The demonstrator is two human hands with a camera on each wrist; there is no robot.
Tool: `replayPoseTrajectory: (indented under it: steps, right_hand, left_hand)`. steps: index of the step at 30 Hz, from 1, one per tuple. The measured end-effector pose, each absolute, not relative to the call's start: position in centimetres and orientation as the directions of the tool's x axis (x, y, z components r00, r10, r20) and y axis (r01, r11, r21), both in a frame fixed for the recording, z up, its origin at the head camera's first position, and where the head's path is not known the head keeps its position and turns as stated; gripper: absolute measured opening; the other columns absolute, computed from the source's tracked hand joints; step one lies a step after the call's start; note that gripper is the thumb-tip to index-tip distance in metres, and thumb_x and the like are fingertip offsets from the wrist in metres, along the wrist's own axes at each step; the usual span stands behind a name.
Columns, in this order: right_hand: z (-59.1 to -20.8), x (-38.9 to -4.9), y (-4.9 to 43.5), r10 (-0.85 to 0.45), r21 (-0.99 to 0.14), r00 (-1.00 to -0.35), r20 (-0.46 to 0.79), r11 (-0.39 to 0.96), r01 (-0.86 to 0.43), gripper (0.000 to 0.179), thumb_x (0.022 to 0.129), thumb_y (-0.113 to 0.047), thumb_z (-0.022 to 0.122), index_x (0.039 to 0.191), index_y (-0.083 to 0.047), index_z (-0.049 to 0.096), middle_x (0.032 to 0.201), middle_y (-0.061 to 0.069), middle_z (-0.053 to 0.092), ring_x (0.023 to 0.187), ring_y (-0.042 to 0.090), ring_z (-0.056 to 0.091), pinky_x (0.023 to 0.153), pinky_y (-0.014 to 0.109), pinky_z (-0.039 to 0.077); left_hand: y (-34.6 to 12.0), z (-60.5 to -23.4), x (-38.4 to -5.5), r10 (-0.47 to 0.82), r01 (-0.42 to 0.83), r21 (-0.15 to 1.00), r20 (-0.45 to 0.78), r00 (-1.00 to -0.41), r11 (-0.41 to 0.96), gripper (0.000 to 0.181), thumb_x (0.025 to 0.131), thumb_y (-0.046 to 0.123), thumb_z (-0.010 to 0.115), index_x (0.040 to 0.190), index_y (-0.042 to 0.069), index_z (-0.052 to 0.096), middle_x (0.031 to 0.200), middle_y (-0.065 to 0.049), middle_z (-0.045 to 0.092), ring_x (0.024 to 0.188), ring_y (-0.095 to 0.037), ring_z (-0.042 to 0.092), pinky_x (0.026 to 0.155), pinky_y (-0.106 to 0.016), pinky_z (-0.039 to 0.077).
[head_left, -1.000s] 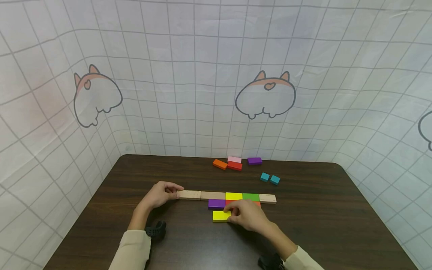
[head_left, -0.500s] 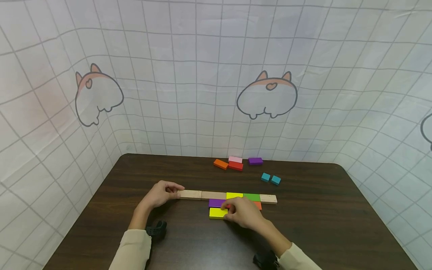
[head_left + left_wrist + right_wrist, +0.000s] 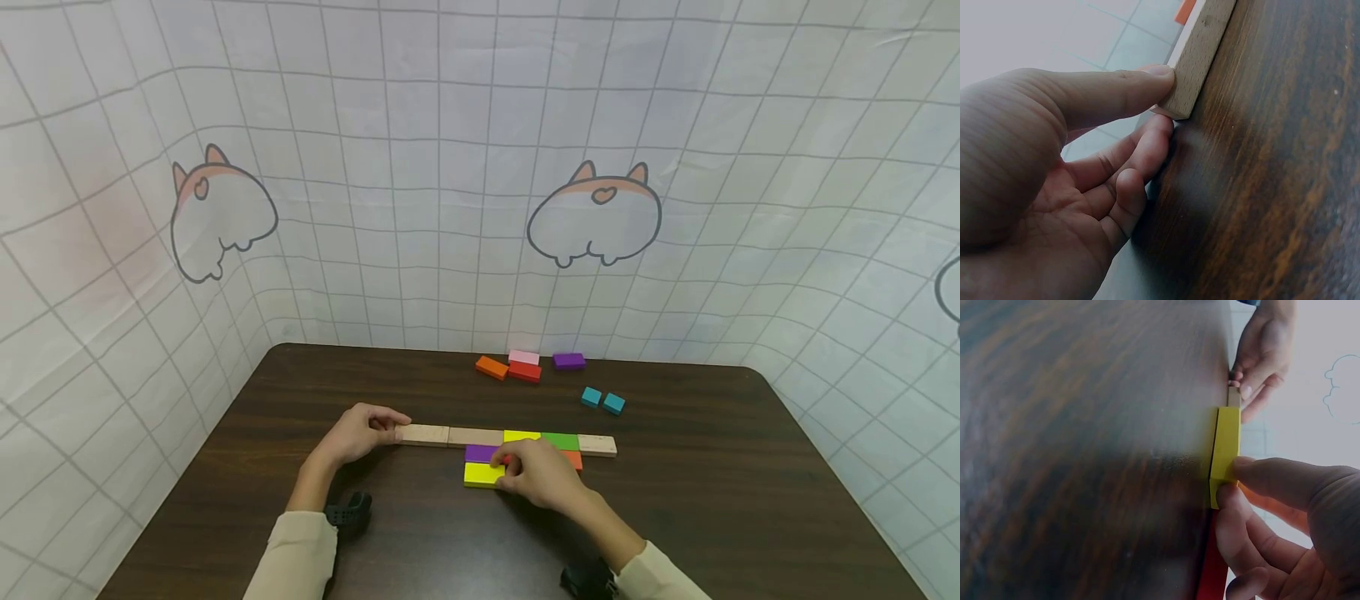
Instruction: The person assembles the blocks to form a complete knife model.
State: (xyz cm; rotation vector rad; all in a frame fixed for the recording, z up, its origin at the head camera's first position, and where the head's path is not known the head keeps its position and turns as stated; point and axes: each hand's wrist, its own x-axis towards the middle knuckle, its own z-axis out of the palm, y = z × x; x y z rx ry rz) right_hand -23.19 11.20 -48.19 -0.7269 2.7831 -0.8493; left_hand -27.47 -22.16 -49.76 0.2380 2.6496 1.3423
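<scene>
My left hand [image 3: 363, 435] pinches the left end of a plain wooden block [image 3: 423, 434], its thumb on the near side in the left wrist view. That block begins a straight row with another plain block [image 3: 476, 437], a yellow block [image 3: 522, 435], a green block [image 3: 560, 442] and a plain end block [image 3: 597, 446]. In front of the row lie a purple block [image 3: 482, 453] and an orange block [image 3: 573, 459], with a red block [image 3: 1212, 565] between them. Thumb and fingers of my right hand [image 3: 542, 475] pinch the right end of a nearer yellow block [image 3: 483, 475], set against the purple one.
Toward the back of the dark table [image 3: 337, 375] lie an orange block [image 3: 492, 367], a pink block [image 3: 523, 357], a red block [image 3: 524, 372] and a purple block [image 3: 568, 361]. Two small teal blocks [image 3: 591, 397] sit nearer, on the right. A grid-patterned cloth [image 3: 412, 208] surrounds the table.
My right hand has slid the yellow block away from me and slightly left, up against the purple block. The left hand keeps its place at the wooden block's end.
</scene>
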Motion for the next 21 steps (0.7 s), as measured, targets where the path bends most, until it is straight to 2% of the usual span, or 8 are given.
replayPoseTrajectory:
  steps: [11,16,21]
  right_hand:
    - [-48.0,-23.3,11.3,-0.501,-0.572,-0.866,0.0,0.71,-0.411,0.017,0.085,-0.018,0.082,0.101,-0.017,0.077,0.073,-0.011,0.064,0.065,0.004,0.054,0.059,0.023,0.045]
    - [-46.9,-24.2,12.1,-0.573,-0.609,-0.82,0.016,0.645,-0.463,0.019,0.089,-0.02,0.08,0.106,-0.014,0.075,0.073,-0.009,0.065,0.061,0.005,0.053,0.058,0.022,0.045]
    - [-45.5,-26.8,13.7,-0.636,-0.625,-0.772,0.002,0.602,-0.497,0.023,0.093,-0.022,0.076,0.115,-0.014,0.074,0.08,-0.007,0.066,0.069,0.009,0.056,0.064,0.024,0.048]
  left_hand:
    - [-22.2,-49.7,-27.4,0.22,0.075,0.803,-0.071,-0.973,0.591,0.022,0.093,0.015,0.076,0.114,0.012,0.079,0.093,-0.005,0.067,0.08,-0.018,0.055,0.072,-0.034,0.046]
    - [-22.3,-49.7,-27.4,0.221,0.074,0.798,-0.075,-0.972,0.598,0.022,0.093,0.016,0.076,0.115,0.013,0.079,0.095,-0.004,0.067,0.081,-0.018,0.055,0.073,-0.033,0.046]
    - [-22.2,-49.6,-27.5,0.22,0.071,0.799,-0.077,-0.972,0.597,0.022,0.093,0.016,0.076,0.115,0.013,0.079,0.095,-0.004,0.067,0.081,-0.017,0.056,0.073,-0.032,0.047]
